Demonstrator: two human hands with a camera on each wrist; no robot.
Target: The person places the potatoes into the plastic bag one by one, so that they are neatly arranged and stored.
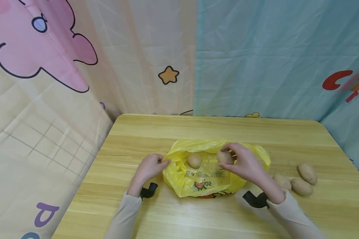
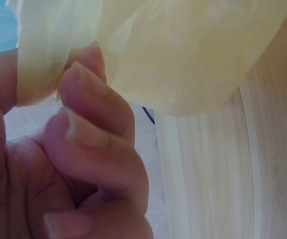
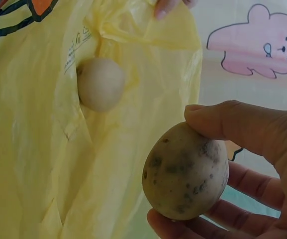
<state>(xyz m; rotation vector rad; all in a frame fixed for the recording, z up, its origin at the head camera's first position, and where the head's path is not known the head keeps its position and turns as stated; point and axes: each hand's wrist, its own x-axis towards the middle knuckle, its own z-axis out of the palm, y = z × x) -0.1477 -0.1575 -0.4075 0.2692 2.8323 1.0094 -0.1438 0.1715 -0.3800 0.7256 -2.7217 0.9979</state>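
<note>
A: How are fingers set?
B: Bag [image 1: 176, 182] is pinched by left hand [image 1: 149, 167]; potato [image 1: 222, 157] is gripped by right hand [image 1: 247, 164], at bag's mouth.
A: Advice?
B: Mouth should be held wide, potato lowered before release.

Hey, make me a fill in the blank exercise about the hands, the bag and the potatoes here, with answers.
1. The left hand pinches the edge of a plastic bag colored ____.
2. Loose potatoes lying on the table, outside the bag, number ____.
3. Counting the potato in the right hand too, the head view shows ____ potatoes altogether.

Missing words: yellow; three; five.
</note>
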